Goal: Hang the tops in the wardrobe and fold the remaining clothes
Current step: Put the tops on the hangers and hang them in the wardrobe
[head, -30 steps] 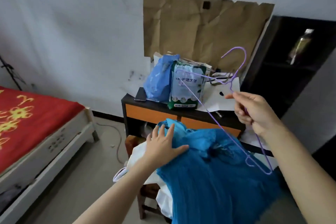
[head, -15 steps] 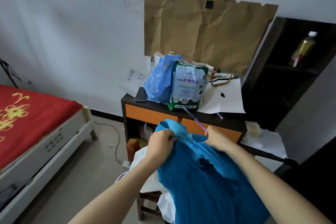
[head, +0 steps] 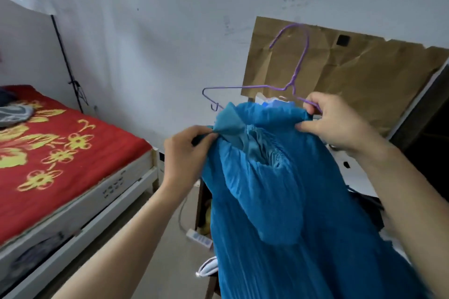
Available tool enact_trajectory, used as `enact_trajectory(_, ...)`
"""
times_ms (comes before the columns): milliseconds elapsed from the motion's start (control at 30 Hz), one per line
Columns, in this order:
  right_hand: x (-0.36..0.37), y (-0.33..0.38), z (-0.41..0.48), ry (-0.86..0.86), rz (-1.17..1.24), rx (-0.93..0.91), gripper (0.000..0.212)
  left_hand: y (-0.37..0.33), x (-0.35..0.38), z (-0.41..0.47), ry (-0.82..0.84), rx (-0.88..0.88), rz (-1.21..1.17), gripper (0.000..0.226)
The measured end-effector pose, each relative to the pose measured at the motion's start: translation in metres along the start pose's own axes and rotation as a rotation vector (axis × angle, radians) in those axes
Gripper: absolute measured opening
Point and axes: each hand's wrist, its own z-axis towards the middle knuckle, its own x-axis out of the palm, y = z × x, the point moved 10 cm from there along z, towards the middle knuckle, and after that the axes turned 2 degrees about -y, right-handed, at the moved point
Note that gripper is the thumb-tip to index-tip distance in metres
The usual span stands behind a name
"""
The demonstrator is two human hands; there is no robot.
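Pinching blue top (head: 279, 189) and purple hanger (head: 290, 85), right grip (head: 340, 126)

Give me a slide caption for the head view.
Left hand and right hand grip the collar of a pleated blue top, a purple wire hanger poking up behind it, beside a red bed.

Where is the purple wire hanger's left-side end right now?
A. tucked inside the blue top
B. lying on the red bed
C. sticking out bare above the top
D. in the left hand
C: the purple wire hanger's left-side end juts out bare above the blue pleated top, whose edge the left hand pinches; the right hand grips wire and fabric.
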Motion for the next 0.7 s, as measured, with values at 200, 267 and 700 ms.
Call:
enact_trajectory(200, 0.079, 0.157, 0.047, -0.029, 0.13, -0.201, 0.04, 0.024, -0.164, 0.07, -0.192, 0.054, 0.042, 0.017)
enact_trajectory(267, 0.115, 0.203, 0.057, -0.018, 0.173, -0.242, 0.039, 0.038, -0.218, 0.087, -0.229, 0.075, 0.123, 0.015)
enact_trajectory(700, 0.365, 0.46, 0.084, 0.198, 0.314, -0.518, 0.039, 0.136, -0.516, 0.109, -0.481, -0.052, 0.573, 0.009)
